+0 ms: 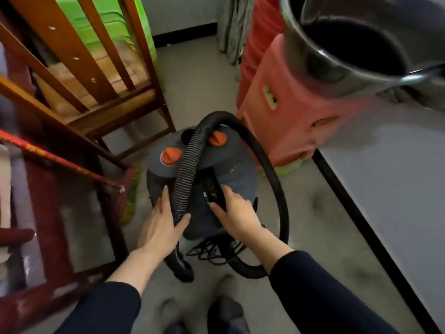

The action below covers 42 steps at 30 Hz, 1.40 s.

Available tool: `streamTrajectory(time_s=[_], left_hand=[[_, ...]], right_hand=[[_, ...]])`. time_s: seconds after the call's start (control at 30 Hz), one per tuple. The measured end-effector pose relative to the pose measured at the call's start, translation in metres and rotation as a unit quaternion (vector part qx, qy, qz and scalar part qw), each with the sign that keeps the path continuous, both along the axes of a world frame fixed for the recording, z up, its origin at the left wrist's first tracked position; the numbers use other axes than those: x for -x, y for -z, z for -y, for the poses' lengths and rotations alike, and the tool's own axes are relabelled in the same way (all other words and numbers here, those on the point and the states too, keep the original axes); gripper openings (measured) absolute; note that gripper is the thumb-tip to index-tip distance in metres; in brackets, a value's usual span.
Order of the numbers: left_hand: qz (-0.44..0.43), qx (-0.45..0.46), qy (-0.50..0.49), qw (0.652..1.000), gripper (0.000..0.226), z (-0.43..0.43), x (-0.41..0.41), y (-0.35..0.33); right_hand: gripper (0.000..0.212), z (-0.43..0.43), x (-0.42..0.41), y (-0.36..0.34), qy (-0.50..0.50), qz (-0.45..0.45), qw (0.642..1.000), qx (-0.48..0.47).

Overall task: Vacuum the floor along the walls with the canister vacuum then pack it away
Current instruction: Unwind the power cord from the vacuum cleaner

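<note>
The grey canister vacuum [231, 169] with two orange knobs stands on the floor in the middle of the head view. Its black ribbed hose [190, 165] lies over the top and loops round the right side down to the floor. My left hand [161, 225] rests against the hose's lower end at the canister's left side, fingers spread. My right hand [237, 213] lies flat on the canister's near top by a black handle, fingers apart. A tangled black cord [212, 251] lies beneath the canister's near edge.
Wooden chairs [101, 75] stand stacked at the left, with a dark red frame [48, 213] nearer me. Stacked red plastic stools [284, 112] stand right behind the vacuum. A metal pot [342, 49] sits at the upper right. The wall with black skirting [361, 218] runs along the right.
</note>
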<state>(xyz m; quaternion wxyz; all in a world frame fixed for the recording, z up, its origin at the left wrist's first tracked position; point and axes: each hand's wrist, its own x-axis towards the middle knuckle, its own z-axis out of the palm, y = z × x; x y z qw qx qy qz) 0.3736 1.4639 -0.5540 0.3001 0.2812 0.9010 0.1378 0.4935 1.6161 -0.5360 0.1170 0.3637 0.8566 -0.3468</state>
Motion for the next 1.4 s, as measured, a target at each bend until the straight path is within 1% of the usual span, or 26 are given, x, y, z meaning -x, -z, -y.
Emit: streamTrajectory(time_s=[0.07,0.17,0.23,0.33,0.5,0.6,0.7,0.87,1.03,1.13,1.4], left_hand=[[-0.022,0.016,-0.014,1.000,0.091,0.003,-0.004,0.006],[-0.068,0.017,-0.026,0.997,0.086,0.002,-0.009,0.009],[-0.072,0.018,-0.016,0.997,0.083,0.000,-0.009,0.005],[-0.065,0.019,0.000,0.998,0.082,0.000,-0.011,-0.004],[-0.074,0.036,0.057,0.995,0.086,0.014,-0.008,-0.002],[-0.094,0.038,0.097,0.990,0.084,0.030,-0.010,0.001],[-0.103,0.024,0.114,0.988,0.082,0.049,-0.013,0.005],[-0.097,0.023,0.151,0.984,0.082,0.086,-0.024,0.008],[-0.092,0.011,0.186,0.978,0.081,0.122,-0.040,0.005],[-0.090,0.003,0.207,0.974,0.079,0.144,-0.051,0.002],[-0.091,-0.006,0.262,0.961,0.079,0.193,-0.075,0.009]], right_hand=[[0.047,0.003,-0.001,0.014,0.038,-0.024,0.999,0.021],[0.038,0.010,-0.010,0.029,0.078,-0.054,0.995,0.008],[0.029,0.013,-0.015,0.033,0.097,-0.073,0.992,0.017],[0.030,0.016,-0.017,0.034,0.107,-0.084,0.990,0.031],[0.037,0.034,-0.024,0.034,0.130,-0.082,0.988,0.018],[0.037,0.056,-0.032,0.033,0.155,-0.092,0.984,0.015],[0.037,0.082,-0.043,0.031,0.177,-0.094,0.980,0.013],[0.042,0.127,-0.067,0.026,0.210,-0.082,0.974,0.011],[0.030,0.171,-0.091,0.026,0.231,-0.068,0.970,0.015],[0.031,0.200,-0.108,0.027,0.243,-0.063,0.968,0.009],[0.020,0.282,-0.149,0.026,0.286,-0.071,0.956,-0.002]])
